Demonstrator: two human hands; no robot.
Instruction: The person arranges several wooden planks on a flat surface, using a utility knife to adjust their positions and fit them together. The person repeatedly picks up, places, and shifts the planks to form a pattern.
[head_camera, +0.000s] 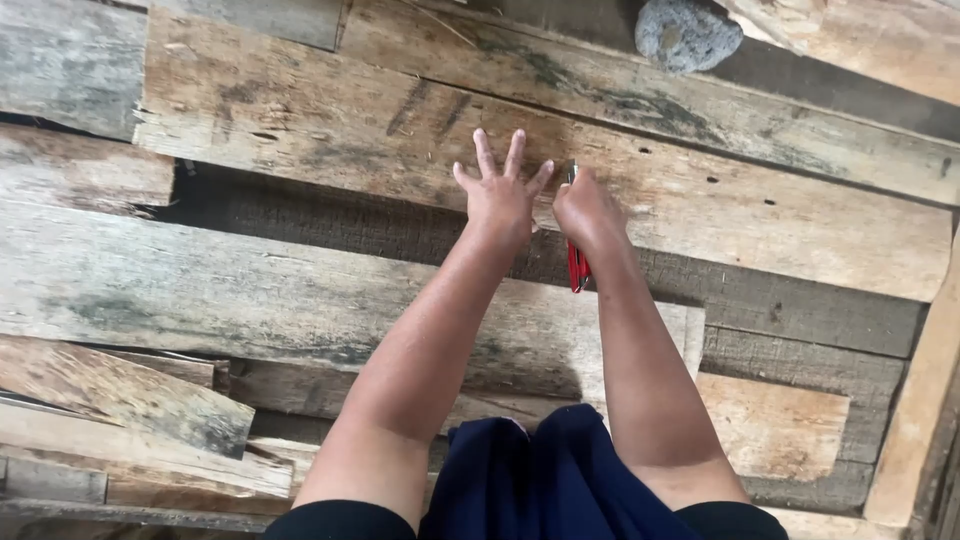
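Observation:
My left hand (500, 195) lies flat with fingers spread on a weathered wooden plank (330, 130). Just to its right, my right hand (588, 210) is closed around a tool with red handles (577, 268); the handles stick out toward me below the fist and a thin tip shows above it, touching the plank. What kind of tool it is stays partly hidden by the fist. Both forearms reach forward from my dark blue clothing (530, 480).
Rough, stained planks (250, 290) lie stacked and overlapping all around, with dark gaps between them. A grey rounded stone (686, 35) rests at the top. Splintered boards (120, 400) pile up at the lower left; a pale beam (920, 400) runs along the right edge.

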